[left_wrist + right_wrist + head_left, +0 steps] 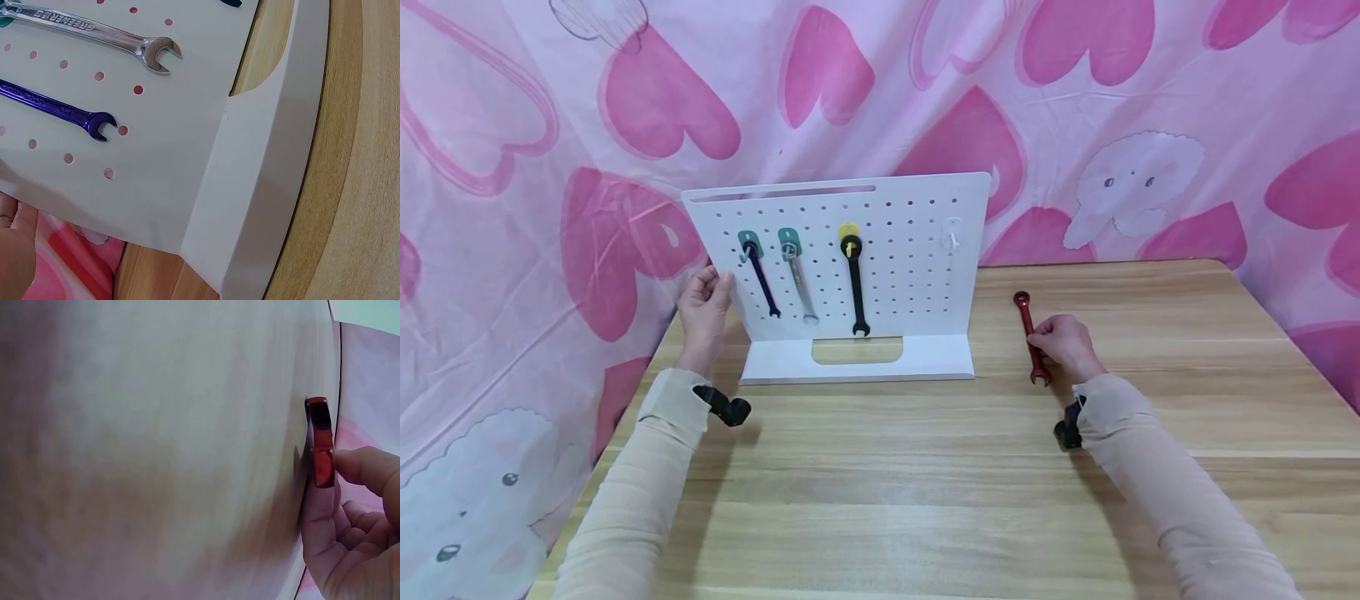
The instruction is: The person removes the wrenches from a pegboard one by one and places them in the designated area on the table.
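Left hand (703, 304) gripping pegboard (910, 275) left edge, right hand (1063, 342) pinching red wrench (1030, 333), bare table (1187, 350) rt.

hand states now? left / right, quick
Left hand: grips the left edge of the white pegboard.
Right hand: fingers pinch the red wrench lying on the table.

I see a glossy red metal wrench (1031, 337) on a matt wood-grain table (925, 467); the white pegboard (910, 275) looks smooth; the backdrop (550, 125) is printed cloth.
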Available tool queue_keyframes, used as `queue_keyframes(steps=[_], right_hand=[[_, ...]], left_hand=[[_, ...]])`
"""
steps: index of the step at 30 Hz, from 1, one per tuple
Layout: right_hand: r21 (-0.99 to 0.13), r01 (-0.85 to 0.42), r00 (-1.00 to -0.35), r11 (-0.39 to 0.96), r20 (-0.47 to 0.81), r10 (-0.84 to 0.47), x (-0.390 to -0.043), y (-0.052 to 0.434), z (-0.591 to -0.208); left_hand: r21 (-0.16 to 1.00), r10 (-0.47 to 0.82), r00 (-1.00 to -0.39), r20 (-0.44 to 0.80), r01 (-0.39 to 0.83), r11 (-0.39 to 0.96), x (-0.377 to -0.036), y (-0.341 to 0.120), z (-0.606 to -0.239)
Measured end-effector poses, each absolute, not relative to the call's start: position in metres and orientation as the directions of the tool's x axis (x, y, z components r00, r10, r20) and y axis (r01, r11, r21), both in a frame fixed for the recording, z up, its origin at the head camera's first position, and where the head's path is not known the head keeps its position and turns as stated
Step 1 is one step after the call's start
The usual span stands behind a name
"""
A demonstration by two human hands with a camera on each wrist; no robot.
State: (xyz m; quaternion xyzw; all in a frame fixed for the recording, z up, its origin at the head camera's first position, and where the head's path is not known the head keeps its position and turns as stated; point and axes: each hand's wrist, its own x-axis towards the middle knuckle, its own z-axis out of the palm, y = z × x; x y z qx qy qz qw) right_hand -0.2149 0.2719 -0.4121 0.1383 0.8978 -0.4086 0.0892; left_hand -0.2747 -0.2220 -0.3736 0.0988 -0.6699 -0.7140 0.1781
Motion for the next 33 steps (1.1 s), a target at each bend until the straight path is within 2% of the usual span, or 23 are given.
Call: queue_keyframes(steps=[9, 16, 28, 33], right_hand=[[-0.72, 0.348, -0.937, 0.6, -0.277, 0.211, -0.214, 0.269, -0.411], [-0.751, 0.322, -0.946, 0.577, -0.271, 0.175, -0.213, 0.276, -0.414], [-0.896, 0.308, -0.951, 0.319, -0.275, 0.144, -0.202, 0.282, -0.413], [-0.932, 0.225, -0.97, 0.284, -0.186, 0.158, -0.197, 0.27, -0.402]], left_hand=[[0.99, -0.395, -0.914, 0.097, 0.128, -0.053, -0.273, -0.223, -0.374], [0.991, -0.389, -0.915, 0.104, 0.131, -0.042, -0.273, -0.223, -0.374], [0.989, -0.375, -0.922, 0.101, 0.134, -0.063, -0.275, -0.223, -0.375], [0.988, -0.373, -0.921, 0.109, 0.143, -0.064, -0.274, -0.223, -0.375]])
